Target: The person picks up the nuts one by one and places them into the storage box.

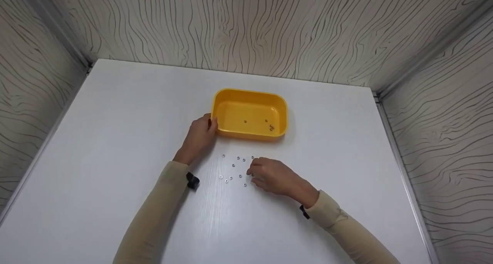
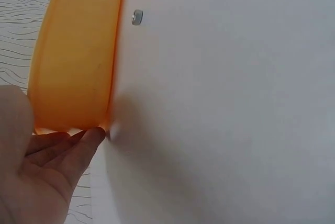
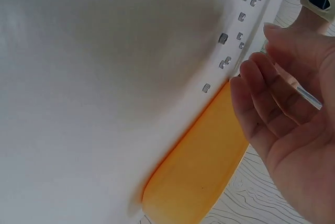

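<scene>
A yellow plastic tub (image 1: 246,135) stands on the white table with several small metal nuts (image 1: 271,127) on its floor, mostly toward the right end. At its left end, my left hand (image 1: 201,135) holds the wall; the left wrist view shows fingers (image 2: 86,148) against the tub's side near the base. More nuts (image 1: 233,165) lie scattered on the table in front of the tub. Over their right edge is my right hand (image 1: 274,176), thumb and fingers apart and loosely bent, with one nut (image 1: 252,174) showing in the gap. The right wrist view shows no nut gripped.
The white table (image 1: 331,141) reaches back to a wood-patterned wall (image 1: 254,29), with similar panels at both sides. A black wrist device (image 1: 192,180) sits at the left cuff, and another (image 1: 304,212) at the right cuff.
</scene>
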Demonstrator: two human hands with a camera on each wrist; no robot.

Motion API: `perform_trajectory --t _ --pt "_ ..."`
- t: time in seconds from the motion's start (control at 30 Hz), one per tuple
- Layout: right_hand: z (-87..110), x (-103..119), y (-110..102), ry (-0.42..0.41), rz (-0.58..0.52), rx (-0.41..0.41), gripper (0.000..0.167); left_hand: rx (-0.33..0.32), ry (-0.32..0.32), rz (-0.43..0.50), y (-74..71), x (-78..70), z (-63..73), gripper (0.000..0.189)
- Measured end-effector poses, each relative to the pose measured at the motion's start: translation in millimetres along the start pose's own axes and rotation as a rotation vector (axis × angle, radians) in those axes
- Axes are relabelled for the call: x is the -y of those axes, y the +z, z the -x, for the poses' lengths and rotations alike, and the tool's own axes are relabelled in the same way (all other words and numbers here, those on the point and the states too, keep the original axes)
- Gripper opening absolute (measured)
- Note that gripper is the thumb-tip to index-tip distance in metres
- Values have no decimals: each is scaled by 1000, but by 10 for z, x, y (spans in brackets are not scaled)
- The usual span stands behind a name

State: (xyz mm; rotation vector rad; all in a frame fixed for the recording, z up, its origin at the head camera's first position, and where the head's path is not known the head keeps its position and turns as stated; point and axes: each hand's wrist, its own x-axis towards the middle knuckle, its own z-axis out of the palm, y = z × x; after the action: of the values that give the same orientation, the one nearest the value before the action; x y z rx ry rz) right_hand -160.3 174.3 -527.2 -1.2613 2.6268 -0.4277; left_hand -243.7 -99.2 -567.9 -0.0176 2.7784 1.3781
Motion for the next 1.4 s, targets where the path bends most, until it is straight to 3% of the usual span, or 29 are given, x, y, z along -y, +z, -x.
perform_trajectory --t 0.27,0.47,1.4 --pt "3 2 195 -131 300 -85 14 1 14 -1 -1 1 5 45" --pt "36 36 224 -184 451 -89 15 7 -10 -8 -10 -13 17 46" --pt "55 13 220 -215 475 -54 22 -9 10 -22 -15 9 1 47"
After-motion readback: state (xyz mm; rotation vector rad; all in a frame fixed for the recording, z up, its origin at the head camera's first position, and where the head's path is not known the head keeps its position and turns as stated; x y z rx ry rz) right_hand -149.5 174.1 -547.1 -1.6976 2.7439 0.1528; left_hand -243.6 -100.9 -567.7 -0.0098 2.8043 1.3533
